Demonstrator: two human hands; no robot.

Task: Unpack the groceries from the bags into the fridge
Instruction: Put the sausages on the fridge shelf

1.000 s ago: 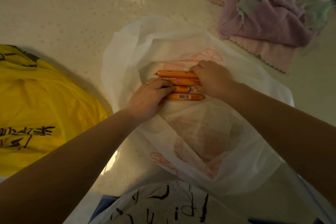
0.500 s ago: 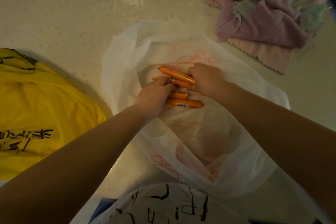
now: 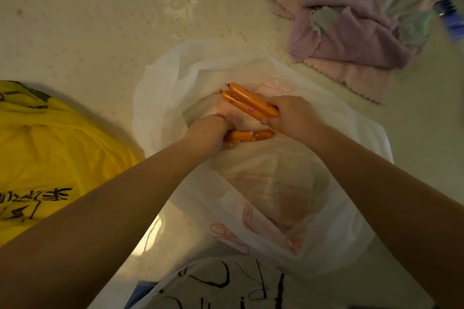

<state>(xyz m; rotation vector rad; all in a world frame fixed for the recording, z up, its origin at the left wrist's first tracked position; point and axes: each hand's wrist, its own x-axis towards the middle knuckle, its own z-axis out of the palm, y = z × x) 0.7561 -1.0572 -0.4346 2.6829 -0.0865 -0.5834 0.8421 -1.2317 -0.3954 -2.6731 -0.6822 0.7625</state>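
Down inside the open mouth of a white plastic bag (image 3: 160,98) with faint red print, both hands work among orange sausage sticks. The right hand (image 3: 292,118) has its fingers curled round the near ends of 2 sausages (image 3: 247,103), which lie side by side and touching, slanting up and away to the left with their far tips raised above the bag's floor; the thumb lies along their underside. The left hand (image 3: 207,134) is bent at the wrist with its fingers folded down over the left ends of the lower sausages (image 3: 247,136), at least 2 of them, which lie nearly level on the bag's bottom just below the raised pair; the fingertips are hidden under the hand, so how firmly it grips cannot be told, though the fingers plainly wrap those ends. The bag sits on a pale speckled counter (image 3: 88,20). Just beside the bag on the left lies a yellow bag (image 3: 57,148) with black printed characters. Well apart, toward the upper right, a crumpled pile of pink and lilac cloths (image 3: 351,42) rests on the counter, and near it at the right edge shows a blurred blue object (image 3: 450,20).
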